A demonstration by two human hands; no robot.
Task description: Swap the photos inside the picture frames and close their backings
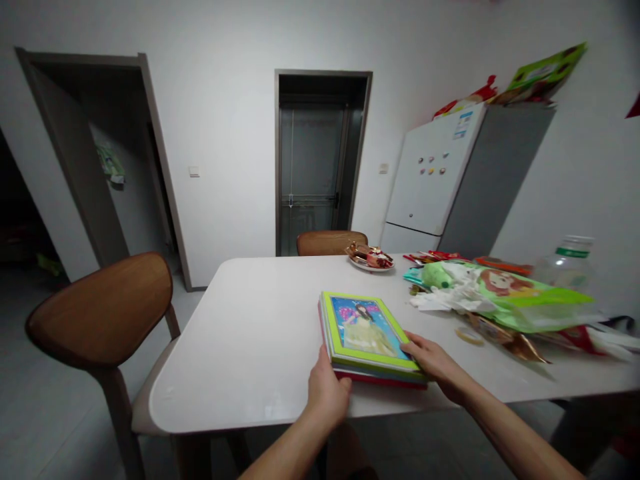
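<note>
A stack of books (pixel 367 330) lies near the front edge of the white table. Its top cover is lime green around a blue picture of a figure in a pale dress, and a red one shows at the bottom. My left hand (pixel 327 387) grips the stack's near left corner, the thumb along the front and the fingers at the left side. On the right, my right hand (pixel 433 360) holds the stack's right edge, with fingertips on the top cover. Parts of both hands' fingers are hidden.
The white table (pixel 240 347) bears a plate of wrapped items (pixel 375 259) at the back. A green plastic package (pixel 530 293), crumpled tissues (pixel 457 293), a tape roll (pixel 469 335) and a clear jar (pixel 567 267) lie right. Wooden chairs (pixel 107 310) stand left and behind.
</note>
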